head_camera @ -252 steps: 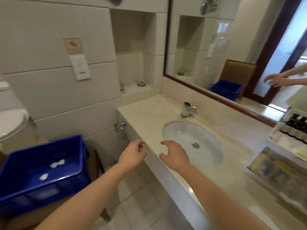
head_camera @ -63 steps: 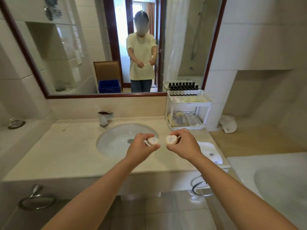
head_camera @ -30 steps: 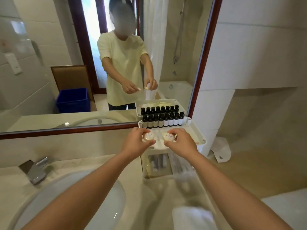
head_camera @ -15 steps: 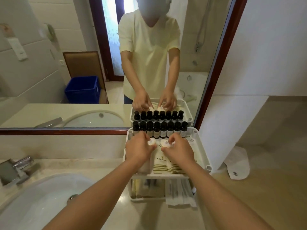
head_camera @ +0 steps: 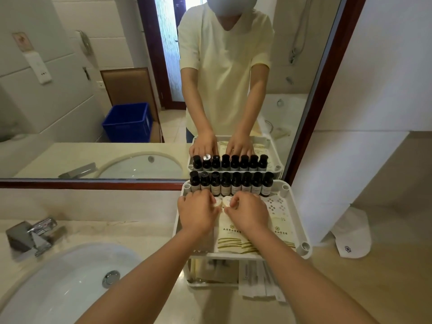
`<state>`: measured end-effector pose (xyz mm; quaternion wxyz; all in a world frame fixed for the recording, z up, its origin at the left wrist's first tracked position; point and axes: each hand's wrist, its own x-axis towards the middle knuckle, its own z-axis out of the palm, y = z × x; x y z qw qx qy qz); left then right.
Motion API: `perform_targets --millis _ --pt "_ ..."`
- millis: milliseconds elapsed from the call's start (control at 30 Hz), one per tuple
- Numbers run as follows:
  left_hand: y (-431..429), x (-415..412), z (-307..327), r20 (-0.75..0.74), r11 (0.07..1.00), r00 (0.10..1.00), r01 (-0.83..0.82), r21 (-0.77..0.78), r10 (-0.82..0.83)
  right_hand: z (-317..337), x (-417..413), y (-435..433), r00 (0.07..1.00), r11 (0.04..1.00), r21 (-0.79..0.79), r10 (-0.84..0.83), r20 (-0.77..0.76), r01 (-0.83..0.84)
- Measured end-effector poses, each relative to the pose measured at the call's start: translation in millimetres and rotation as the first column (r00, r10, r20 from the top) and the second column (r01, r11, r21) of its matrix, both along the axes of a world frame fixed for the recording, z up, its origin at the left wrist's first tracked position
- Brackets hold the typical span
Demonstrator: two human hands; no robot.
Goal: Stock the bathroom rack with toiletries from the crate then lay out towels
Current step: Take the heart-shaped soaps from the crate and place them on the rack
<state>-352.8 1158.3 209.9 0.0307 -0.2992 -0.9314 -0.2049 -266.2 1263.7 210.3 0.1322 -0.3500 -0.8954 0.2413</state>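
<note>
Lowered slightly onto the top shelf of the white rack (head_camera: 305, 248) at frame centre, the left hand (head_camera: 197, 213) and right hand (head_camera: 249, 213) each pinch one of two small, round, cream-white discs (head_camera: 226, 201), side by side just before the dark bottles (head_camera: 236, 184).

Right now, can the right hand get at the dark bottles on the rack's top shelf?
Probably yes: the dark bottles stand just beyond the right hand, nothing between, though it pinches a round tub.
</note>
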Motion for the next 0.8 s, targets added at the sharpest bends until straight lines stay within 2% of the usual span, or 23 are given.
perform_targets --millis 333,633,800 --pt "-6 -1 -2 -0.051 0.999 0.999 -0.005 -0.049 0.002 -2 6 -6 0.999 0.999 0.039 0.014 -0.032 -0.013" --pt "-33 12 9 -0.061 0.995 0.998 0.001 0.096 0.005 10 13 -27 0.986 0.999 0.024 0.047 -0.162 -0.043" --pt "-65 21 17 -0.08 0.988 0.997 0.006 0.156 0.006 22 19 -52 0.98 0.996 -0.002 0.087 -0.18 -0.088"
